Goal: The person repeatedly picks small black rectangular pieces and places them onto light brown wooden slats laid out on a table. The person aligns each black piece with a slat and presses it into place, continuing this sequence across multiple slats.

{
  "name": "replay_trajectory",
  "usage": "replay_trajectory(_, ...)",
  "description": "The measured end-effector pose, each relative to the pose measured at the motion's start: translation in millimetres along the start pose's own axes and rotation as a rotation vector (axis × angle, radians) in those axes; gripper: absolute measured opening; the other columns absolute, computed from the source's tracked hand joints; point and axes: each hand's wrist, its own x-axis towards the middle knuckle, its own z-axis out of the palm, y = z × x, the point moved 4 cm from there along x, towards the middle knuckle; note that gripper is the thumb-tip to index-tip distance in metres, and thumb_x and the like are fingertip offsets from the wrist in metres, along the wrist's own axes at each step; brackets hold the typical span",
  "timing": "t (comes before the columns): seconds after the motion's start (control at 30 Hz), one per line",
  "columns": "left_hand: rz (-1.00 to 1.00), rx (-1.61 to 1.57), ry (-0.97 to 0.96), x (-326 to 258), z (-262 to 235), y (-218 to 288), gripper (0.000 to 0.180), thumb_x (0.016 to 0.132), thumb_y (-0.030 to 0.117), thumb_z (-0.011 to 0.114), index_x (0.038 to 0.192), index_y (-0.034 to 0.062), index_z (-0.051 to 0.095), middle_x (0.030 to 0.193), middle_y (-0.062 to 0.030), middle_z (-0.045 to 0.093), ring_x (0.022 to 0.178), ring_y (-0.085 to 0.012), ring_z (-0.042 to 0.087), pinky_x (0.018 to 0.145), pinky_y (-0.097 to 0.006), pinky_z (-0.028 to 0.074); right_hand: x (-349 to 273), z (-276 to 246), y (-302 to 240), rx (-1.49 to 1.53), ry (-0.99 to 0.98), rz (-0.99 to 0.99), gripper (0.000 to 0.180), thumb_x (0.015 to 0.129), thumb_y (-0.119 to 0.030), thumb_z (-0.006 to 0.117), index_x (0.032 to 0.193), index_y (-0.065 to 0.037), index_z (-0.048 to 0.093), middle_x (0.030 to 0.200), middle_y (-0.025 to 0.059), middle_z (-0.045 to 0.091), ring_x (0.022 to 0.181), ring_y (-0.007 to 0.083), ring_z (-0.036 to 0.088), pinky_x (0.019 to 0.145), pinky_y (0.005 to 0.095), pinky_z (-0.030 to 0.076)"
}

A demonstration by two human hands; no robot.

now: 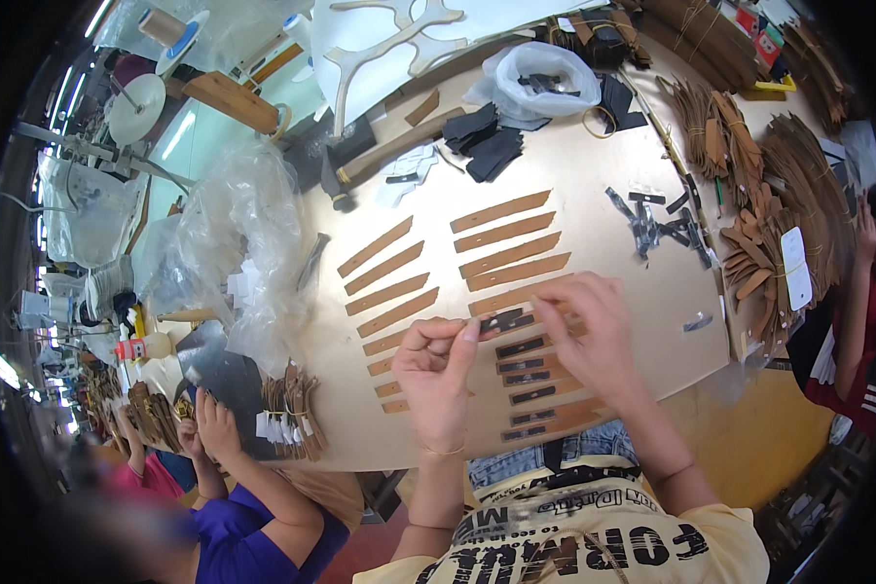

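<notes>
My left hand (436,365) pinches a short black strip (501,321) between thumb and forefinger. At the strip's right end, my right hand (594,331) has thumb and forefinger pressed together; what lies between them is too small to make out. Under and beyond my hands, brown leather strips lie in two columns, a left column (384,268) and a right column (504,232). The nearer leather pieces (555,417) of the right column carry black strips (533,396). My wrists and hands cover part of both columns.
Loose black strips (647,229) lie scattered at the right. Beyond the columns are a hammer (336,185), black pieces (492,151) and a clear bag (555,73). Crumpled plastic (248,224) lies left. Brown leather bundles (798,175) fill the far right. A co-worker's hands (214,428) work at lower left.
</notes>
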Motion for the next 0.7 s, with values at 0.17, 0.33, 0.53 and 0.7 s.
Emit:
replay_trajectory(0.17,-0.046,0.055,-0.128,-4,37,5,0.025,0.093,-0.004,0.063,0.116,-0.0028,0.053,0.106,-0.0216,0.071,0.095,-0.0193,0.071,0.082,-0.025,0.056,-7,-47,-22,-0.179,0.191,-0.269,0.021,0.081,-0.01,0.075,0.101,-0.009,0.07,0.089,0.0014,0.065,0.074,0.0172,0.06,0.073,0.0322,0.041)
replay_trajectory(0.33,0.153,0.272,-0.13,-26,64,12,0.036,0.092,-0.004,0.064,0.125,-0.0028,0.048,0.107,-0.0224,0.071,0.096,-0.0178,0.07,0.082,-0.025,0.055,-17,-57,-34,-0.311,0.183,-0.346,0.025,0.079,-0.009,0.075,0.103,-0.007,0.07,0.091,0.0011,0.065,0.072,0.0166,0.06,0.072,0.0328,0.041)
replay_trajectory(0.53,0.603,0.461,-0.156,-45,78,8,0.037,0.086,-0.009,0.068,0.119,-0.0028,0.053,0.108,-0.0189,0.073,0.095,-0.0209,0.071,0.079,-0.027,0.051,-24,-65,-38,-0.282,0.167,-0.255,0.027,0.077,-0.008,0.074,0.103,-0.005,0.069,0.093,0.0025,0.065,0.076,0.0174,0.062,0.075,0.0348,0.04)
replay_trajectory(0.7,0.744,0.514,-0.159,-54,79,4,0.036,0.083,-0.01,0.071,0.114,0.0001,0.057,0.107,-0.0144,0.074,0.098,-0.0213,0.071,0.083,-0.027,0.046,-28,-70,-42,-0.27,0.14,-0.241,0.029,0.076,-0.008,0.074,0.104,-0.004,0.069,0.095,0.0051,0.064,0.078,0.0185,0.063,0.076,0.0362,0.04)
